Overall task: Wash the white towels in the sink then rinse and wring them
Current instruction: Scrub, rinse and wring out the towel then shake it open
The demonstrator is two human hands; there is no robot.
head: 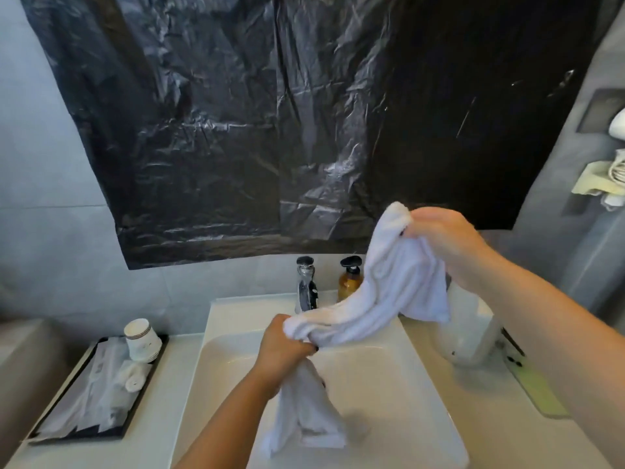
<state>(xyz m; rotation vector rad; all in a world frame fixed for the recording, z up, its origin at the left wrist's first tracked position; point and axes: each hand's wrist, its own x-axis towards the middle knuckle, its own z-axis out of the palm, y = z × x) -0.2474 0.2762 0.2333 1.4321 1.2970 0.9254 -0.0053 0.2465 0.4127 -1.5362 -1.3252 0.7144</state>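
1 white towel (382,299) is gripped by the left hand (280,346) and right hand (443,238); water could be dripped outside the sink (389,384) if held high.

Amber pump bottle (350,282), stacked paper cups (142,340), black tray (84,431)

Tray (61,414) left of sink (422,384), bottle (349,280) behind.
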